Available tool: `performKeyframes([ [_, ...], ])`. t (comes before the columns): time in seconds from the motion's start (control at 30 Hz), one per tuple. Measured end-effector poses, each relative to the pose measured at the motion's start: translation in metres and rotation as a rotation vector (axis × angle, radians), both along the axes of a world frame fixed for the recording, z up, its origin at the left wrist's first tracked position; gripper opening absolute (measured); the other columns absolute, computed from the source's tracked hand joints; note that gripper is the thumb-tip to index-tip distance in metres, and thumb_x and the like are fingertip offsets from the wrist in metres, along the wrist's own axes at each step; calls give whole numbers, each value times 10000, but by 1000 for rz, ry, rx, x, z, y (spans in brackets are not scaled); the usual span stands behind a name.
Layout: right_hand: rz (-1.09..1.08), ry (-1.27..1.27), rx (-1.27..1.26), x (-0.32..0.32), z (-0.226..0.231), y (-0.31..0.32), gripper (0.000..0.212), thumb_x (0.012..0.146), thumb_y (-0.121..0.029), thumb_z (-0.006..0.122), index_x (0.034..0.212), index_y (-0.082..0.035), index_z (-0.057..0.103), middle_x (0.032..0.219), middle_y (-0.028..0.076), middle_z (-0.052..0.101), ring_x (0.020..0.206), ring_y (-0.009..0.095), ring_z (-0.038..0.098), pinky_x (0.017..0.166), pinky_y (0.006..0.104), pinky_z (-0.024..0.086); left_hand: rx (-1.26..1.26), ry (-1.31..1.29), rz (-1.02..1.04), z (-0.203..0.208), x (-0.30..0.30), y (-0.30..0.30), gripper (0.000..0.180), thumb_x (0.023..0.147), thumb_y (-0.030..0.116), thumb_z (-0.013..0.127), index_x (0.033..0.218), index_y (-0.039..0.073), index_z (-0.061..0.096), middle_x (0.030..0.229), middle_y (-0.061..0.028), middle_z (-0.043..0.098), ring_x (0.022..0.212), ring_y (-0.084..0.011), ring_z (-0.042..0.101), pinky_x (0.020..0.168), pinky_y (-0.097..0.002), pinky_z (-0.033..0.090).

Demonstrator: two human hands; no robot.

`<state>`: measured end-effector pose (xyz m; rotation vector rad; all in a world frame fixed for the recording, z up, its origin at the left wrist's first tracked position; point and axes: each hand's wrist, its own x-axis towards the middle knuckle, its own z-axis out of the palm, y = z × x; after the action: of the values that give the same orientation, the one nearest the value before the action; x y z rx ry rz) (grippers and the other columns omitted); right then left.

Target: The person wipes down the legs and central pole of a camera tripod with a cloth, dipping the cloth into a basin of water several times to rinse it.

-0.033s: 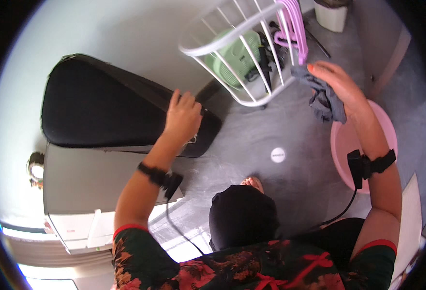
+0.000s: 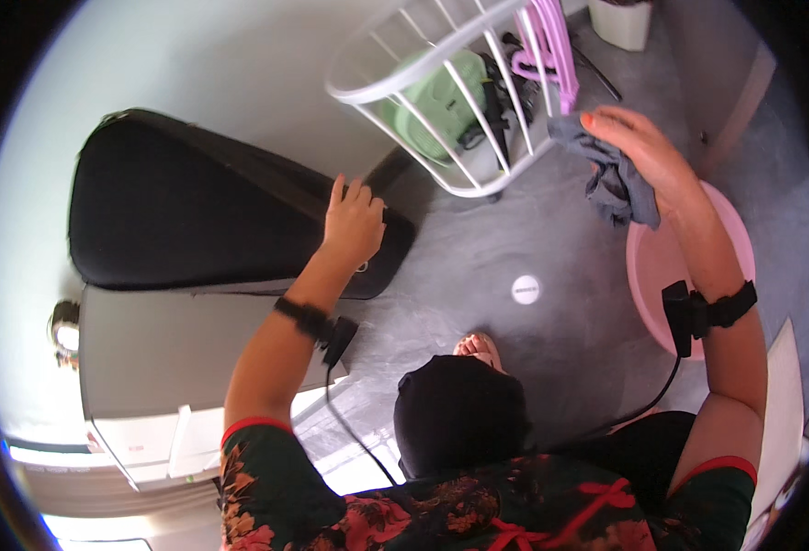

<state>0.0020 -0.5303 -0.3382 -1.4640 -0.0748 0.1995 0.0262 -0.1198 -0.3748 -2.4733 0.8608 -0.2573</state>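
Observation:
My right hand (image 2: pixel 643 151) is closed on a crumpled dark grey cloth (image 2: pixel 622 188), held up over the floor with its folds hanging below my fingers. Whether it is a garment I cannot tell. Behind my right forearm a round pink basin (image 2: pixel 659 266) stands on the floor, partly covered by the arm. My left hand (image 2: pixel 354 223) is raised in front of the lower end of a long black case (image 2: pixel 175 211). Its fingers are loosely bent and apart, with nothing visible in them. Past the cloth stands a white barred rack (image 2: pixel 459 190), with pink hangers (image 2: pixel 560 64) hung at its right side.
Inside the rack sit a green plastic item (image 2: pixel 441 106) and some dark objects. A pale pot (image 2: pixel 620 25) stands at the back right. The black case leans along the wall above a grey cabinet (image 2: pixel 202 349). A white disc (image 2: pixel 525 290) lies on the grey floor.
My left hand has shifted slightly to the right against the black case. The right hand keeps its hold on the grey cloth, nearly still. The whole view has moved a little.

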Motion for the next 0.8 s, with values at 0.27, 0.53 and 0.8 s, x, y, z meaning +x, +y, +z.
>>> performKeyframes([
  [0.27, -130, 36, -154, -1, -20, -11, 335, 859, -355, 658, 941, -33, 609, 754, -26, 532, 618, 33, 484, 514, 200, 390, 737, 175, 298, -114, 54, 14, 622, 830, 296, 605, 1361, 27, 425, 1345, -145, 461, 1322, -339, 324, 1134, -550, 65],
  [0.53, -126, 54, -103, 4, -32, -2, 323, 850, -358, 670, 897, -48, 592, 729, -47, 522, 593, 17, 470, 484, 189, 365, 735, 115, 233, -125, 51, 37, 622, 820, 251, 612, 1350, 10, 396, 1291, -140, 454, 1254, -317, 378, 1138, -548, 86],
  [0.8, -85, 106, -33, 12, -39, 6, 295, 863, -343, 654, 879, -56, 587, 717, -52, 508, 587, 12, 454, 478, 187, 357, 573, 61, 162, -117, 50, 69, 502, 837, 196, 589, 1293, 42, 445, 1237, -156, 493, 1221, -323, 406, 1129, -530, 147],
])
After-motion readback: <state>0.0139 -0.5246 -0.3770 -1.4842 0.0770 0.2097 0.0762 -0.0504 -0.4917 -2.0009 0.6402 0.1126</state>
